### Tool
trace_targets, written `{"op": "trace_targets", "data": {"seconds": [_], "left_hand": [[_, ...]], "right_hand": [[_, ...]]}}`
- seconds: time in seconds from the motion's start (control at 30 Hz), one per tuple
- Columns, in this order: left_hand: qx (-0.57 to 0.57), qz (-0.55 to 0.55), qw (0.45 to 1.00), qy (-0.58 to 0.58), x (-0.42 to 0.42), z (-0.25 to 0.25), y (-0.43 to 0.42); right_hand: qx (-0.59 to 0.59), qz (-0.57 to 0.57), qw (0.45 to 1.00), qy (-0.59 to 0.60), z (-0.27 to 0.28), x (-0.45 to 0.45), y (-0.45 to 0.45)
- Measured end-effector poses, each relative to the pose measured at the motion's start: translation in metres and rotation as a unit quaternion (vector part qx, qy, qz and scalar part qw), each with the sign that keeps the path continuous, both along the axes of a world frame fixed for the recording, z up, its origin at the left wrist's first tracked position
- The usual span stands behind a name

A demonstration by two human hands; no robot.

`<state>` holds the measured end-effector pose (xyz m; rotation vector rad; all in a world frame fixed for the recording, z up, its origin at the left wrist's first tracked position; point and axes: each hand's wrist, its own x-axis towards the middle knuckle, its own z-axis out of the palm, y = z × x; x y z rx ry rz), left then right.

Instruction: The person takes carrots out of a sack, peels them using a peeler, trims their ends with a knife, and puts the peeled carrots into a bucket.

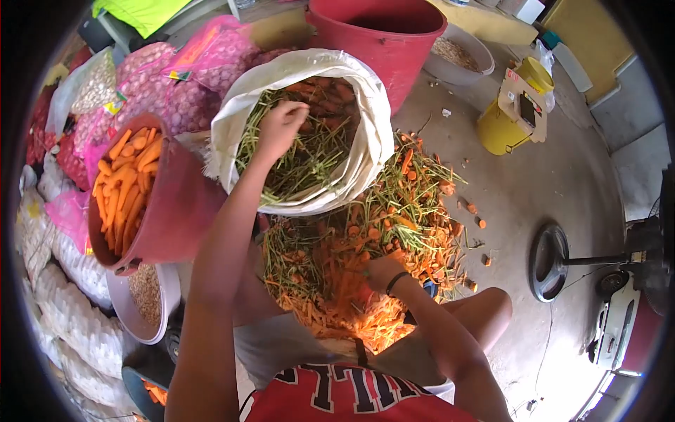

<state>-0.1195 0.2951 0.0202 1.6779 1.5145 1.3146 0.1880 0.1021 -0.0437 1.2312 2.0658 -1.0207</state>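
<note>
My left hand [283, 128] is over the mouth of a white woven sack [376, 130], fingers loosely bent, with nothing visible between them. Inside the sack lie unpeeled carrots [327, 95] and green carrot stems [309, 158]. Lower down, my right hand [385, 273] is closed above a heap of orange carrot peelings [365, 320], a dark band round its wrist. What it grips is small and blurred, so I cannot make it out. Cut stems and carrot tops [415, 204] cover the floor between the sack and my legs.
On the left, a tilted red bucket [172, 204] holds peeled carrots [126, 193]. Behind it are pink mesh bags [165, 91] of bulbs. A large red tub [380, 32] stands beyond the sack. At right are a yellow bucket [498, 130] and a round black stand base [548, 262].
</note>
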Motion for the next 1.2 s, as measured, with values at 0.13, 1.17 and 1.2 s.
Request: {"op": "trace_targets", "data": {"seconds": [0.13,1.17,1.2], "left_hand": [[-0.052,-0.010,0.940,0.338,0.038,-0.035,0.081],[-0.095,-0.025,0.815,-0.571,0.115,-0.002,-0.189],[-0.107,-0.037,0.805,-0.582,0.121,-0.009,-0.204]], "right_hand": [[0.034,0.013,0.998,0.050,-0.012,0.007,0.008],[0.248,-0.195,0.887,0.337,0.057,0.014,-0.004],[0.262,-0.211,0.878,0.340,0.056,0.016,-0.006]]}}
